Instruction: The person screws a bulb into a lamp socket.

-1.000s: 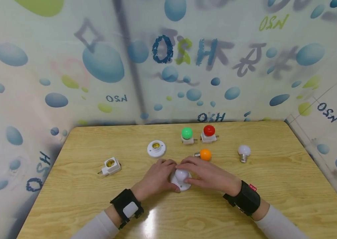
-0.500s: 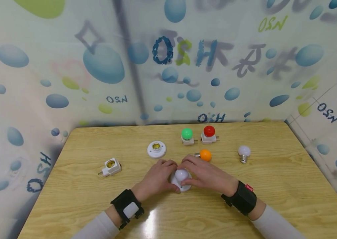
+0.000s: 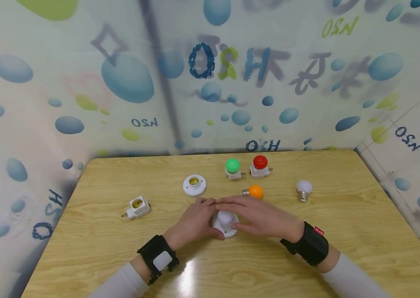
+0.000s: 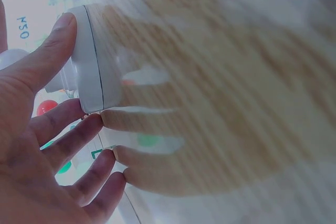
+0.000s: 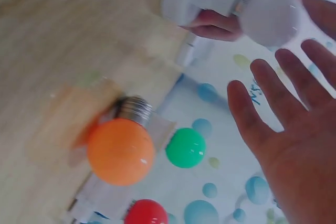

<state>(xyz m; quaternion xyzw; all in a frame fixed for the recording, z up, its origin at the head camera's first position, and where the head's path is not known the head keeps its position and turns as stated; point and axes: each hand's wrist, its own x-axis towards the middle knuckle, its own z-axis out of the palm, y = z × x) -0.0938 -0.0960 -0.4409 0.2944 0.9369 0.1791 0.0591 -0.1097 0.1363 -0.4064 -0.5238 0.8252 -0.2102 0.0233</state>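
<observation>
A white bulb [image 3: 226, 217] stands upright in a round white lamp holder [image 3: 229, 233] near the middle of the table. My left hand [image 3: 194, 220] grips the holder's base from the left. In the left wrist view the thumb lies on one side of the holder [image 4: 93, 61] and the fingertips touch its edge. My right hand [image 3: 264, 216] is over and beside the bulb from the right. Its fingers look straight and apart from the bulb [image 5: 269, 16] in the right wrist view, where some metal thread shows between bulb and holder.
Behind the hands lie an orange bulb [image 3: 256, 191], an empty round holder [image 3: 194, 186], and green [image 3: 232, 165] and red [image 3: 260, 162] bulbs in plug sockets. A plug socket [image 3: 139, 207] lies left, a white bulb [image 3: 304, 187] right. A patterned curtain [image 3: 210, 103] borders the table's back.
My right hand's fingers have loosened from round the bulb and straightened, and its wrist has shifted slightly right. The left hand keeps its grip on the holder.
</observation>
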